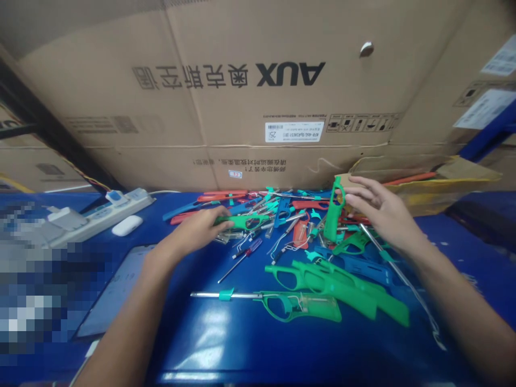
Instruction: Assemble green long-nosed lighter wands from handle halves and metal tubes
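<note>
My left hand (203, 228) is closed on the end of a green lighter casing (250, 221) at the left of a pile of lighter parts. On the right, my right hand (379, 207) pinches another green lighter casing (332, 217) by its trigger loop, upright over the pile. Nearer to me lies an opened green stick lighter (322, 307), its metal tube (205, 295) pointing left and a clear fuel tank inside. Several green casings (342, 290) are stacked beside it. A screwdriver (239, 262) with a purple handle rests below my left hand.
Red, blue and green lighter parts (284, 209) spread along the back. A large cardboard box (221, 123) stands behind them. A yellow-edged carton (427, 196) sits at right. At left are a power strip (100, 215), a white earphone case (127, 226) and a tablet (116, 290).
</note>
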A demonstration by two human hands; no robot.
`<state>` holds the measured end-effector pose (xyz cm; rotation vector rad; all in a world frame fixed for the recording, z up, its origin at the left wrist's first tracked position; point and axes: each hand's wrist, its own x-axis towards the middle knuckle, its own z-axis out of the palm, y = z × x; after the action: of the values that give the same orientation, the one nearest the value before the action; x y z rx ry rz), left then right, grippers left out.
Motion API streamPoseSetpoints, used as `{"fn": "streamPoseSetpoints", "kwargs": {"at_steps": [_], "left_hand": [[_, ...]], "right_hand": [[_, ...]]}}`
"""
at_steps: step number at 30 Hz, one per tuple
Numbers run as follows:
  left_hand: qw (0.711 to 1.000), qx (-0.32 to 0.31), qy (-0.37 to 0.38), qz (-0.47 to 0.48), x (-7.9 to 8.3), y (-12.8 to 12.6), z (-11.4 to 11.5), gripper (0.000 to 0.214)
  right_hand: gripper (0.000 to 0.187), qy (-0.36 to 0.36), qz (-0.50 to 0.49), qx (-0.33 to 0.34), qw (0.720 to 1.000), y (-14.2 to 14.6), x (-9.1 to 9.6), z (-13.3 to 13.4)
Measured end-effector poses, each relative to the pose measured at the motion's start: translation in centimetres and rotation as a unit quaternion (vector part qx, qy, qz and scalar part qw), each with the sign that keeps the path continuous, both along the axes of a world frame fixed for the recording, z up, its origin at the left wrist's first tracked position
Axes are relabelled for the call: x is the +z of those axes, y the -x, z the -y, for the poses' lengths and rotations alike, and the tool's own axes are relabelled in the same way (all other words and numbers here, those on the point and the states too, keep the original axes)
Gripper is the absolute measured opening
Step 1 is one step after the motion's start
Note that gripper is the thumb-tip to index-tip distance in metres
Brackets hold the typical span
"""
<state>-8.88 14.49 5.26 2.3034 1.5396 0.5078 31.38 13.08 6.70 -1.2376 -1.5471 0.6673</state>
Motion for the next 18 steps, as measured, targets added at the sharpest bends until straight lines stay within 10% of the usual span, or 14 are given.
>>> {"fn": "streamPoseSetpoints", "kwargs": {"at_steps": [4, 7, 9, 12, 18], "left_hand": [[1.0, 0.002, 0.014, -0.025, -0.4, 0.2, -0.2, 0.027], [0.999, 0.022, 0.002, -0.039, -0.3, 0.4, -0.1, 0.033], [0.998, 0.032, -0.01, -0.046, -0.1, 0.5, -0.1, 0.039], [0.998, 0.019, -0.018, -0.053, 0.3, 0.4, 0.0, 0.043], [0.997, -0.022, -0.046, -0.051, 0.4, -0.2, 0.0, 0.041]], "right_hand": [[0.084, -0.08, 0.154, -0.013, 0.985, 0.3, -0.2, 0.4], [0.059, -0.119, 0.273, 0.057, 0.953, 0.1, 0.7, 1.5], [0.028, -0.058, 0.322, 0.181, 0.928, 0.2, 1.4, 2.5], [0.032, 0.082, 0.361, 0.305, 0.877, 0.9, 2.2, 4.2], [0.058, 0.129, 0.41, 0.308, 0.849, 2.7, 1.3, 6.0]]}}
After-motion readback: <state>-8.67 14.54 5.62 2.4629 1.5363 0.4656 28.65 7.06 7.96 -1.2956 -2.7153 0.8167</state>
